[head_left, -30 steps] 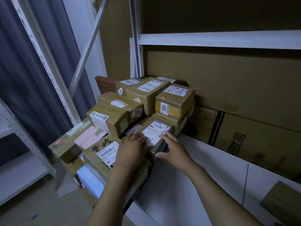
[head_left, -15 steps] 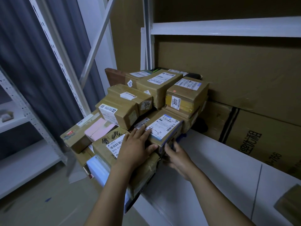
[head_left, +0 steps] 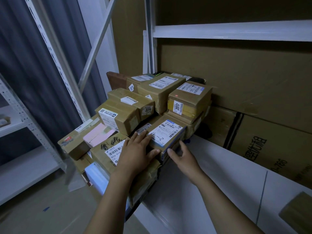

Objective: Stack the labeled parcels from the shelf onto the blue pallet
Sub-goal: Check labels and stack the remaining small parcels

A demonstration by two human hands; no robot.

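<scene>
A heap of several brown labeled parcels sits at the left end of the white shelf (head_left: 211, 166). In front lies a flat parcel (head_left: 168, 132) with a white label and handwriting. My left hand (head_left: 136, 152) rests on its near left corner, fingers on the label and thumb along its front edge. My right hand (head_left: 182, 154) grips its right front edge, fingers curled under the side. Behind it stand a box marked 2017 (head_left: 189, 102) and other boxes. The blue pallet is not in view.
Large flat cartons (head_left: 253, 102) lean against the back of the shelf. A pink parcel (head_left: 99, 135) and a box with black scribble (head_left: 108, 147) lie left of my hands. White rack uprights (head_left: 55, 61) and another rack (head_left: 20, 125) stand at left. A small box (head_left: 297, 211) sits at lower right.
The view has come closer to the heap. My right hand has moved from beside the flat parcel to its right edge and curled under it; my left hand stays on its top.
</scene>
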